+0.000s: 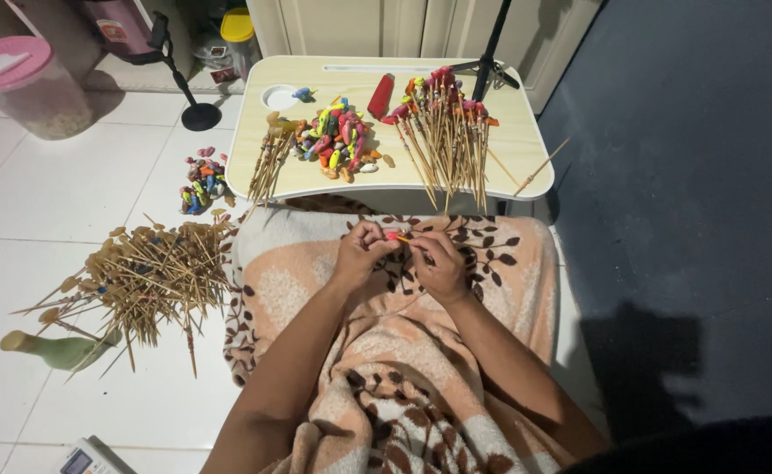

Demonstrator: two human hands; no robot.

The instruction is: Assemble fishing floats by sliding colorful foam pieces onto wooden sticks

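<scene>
Peach fleece blanket with brown leaf print [403, 386] covers the lap, both forearms resting over it. Left hand [361, 250] pinches a small red-orange balloon piece [392, 235] between thumb and fingertips; right hand [439, 263] has its fingers curled shut on the thin wooden stick [406, 240] running into that piece. Just beyond the fingers stands a pale wooden lap table [518, 132] holding finished balloon-tipped sticks [443, 127] and a heap of loose coloured balloons [338, 140]. Left of the fingers, on white tile, lies a pile of bare bamboo sticks [145, 276].
</scene>
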